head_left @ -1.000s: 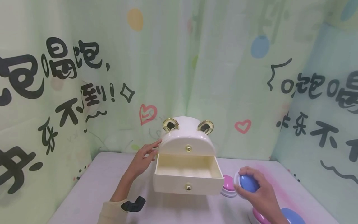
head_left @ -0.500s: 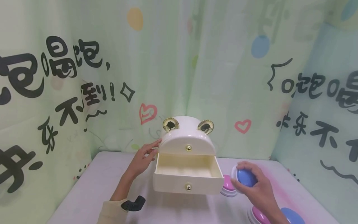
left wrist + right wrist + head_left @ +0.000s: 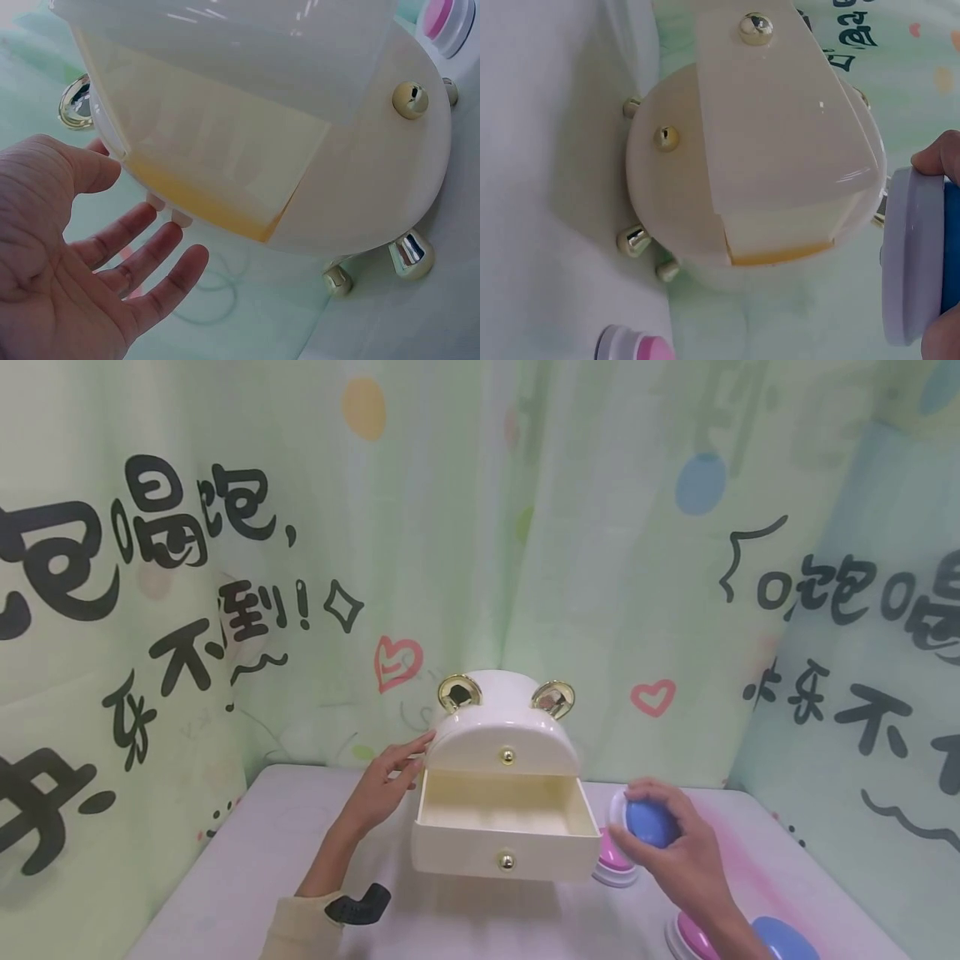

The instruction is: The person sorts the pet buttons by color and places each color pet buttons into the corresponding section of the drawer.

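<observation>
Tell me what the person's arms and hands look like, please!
The left hand is bare, with a plain beige sleeve behind it and a black, bent piece by the sleeve's edge. The right hand is bare too; no sleeve shows there.

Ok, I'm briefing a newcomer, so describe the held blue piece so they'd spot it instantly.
Find the white cabinet with gold ears and pulled-out drawer. Just right of that drawer in the head view is a round blue-topped piece with a pale base. Unlike its pink-topped neighbours on the table, it's in the right grip.
</observation>
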Demonstrator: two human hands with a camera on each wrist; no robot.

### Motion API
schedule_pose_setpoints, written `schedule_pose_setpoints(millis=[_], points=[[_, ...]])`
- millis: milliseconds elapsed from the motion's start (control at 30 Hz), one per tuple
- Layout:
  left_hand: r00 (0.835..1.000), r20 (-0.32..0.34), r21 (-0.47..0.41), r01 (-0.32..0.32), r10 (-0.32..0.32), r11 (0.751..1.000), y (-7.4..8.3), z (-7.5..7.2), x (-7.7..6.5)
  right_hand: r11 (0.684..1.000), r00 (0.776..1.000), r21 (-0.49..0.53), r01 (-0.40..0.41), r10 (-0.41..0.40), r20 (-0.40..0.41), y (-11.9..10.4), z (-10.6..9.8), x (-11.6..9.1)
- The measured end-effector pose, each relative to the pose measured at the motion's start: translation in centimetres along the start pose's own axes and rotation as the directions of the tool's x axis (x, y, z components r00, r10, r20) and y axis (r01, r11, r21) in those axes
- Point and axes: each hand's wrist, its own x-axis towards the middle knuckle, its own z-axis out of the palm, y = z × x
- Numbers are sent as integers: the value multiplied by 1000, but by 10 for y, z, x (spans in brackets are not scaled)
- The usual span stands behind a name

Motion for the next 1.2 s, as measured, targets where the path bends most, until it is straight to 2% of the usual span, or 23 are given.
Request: schedule_pose_setpoints(millis=[100, 333, 767, 1033, 1200], points=[[1000, 3, 3, 0, 0, 1000, 0, 0, 0, 1000, 1000, 5, 4, -4, -5, -6, 3, 2], [1000, -2, 15, -1, 1, 1000, 1, 0, 0, 994, 999, 95, 50, -48, -22, -14, 13, 5], [1000, 5, 3, -10, 10, 1000, -1, 0, 0, 986, 999, 162, 41, -39, -18, -27, 21, 8], [999, 12, -1, -29, 29, 1000, -2, -1, 0, 963, 988, 222, 154, -151, -33, -36, 29, 10], [1000, 11, -7, -29, 29, 1000, 0, -1, -1, 950, 983, 254, 182, -180, -31, -38, 34, 11]])
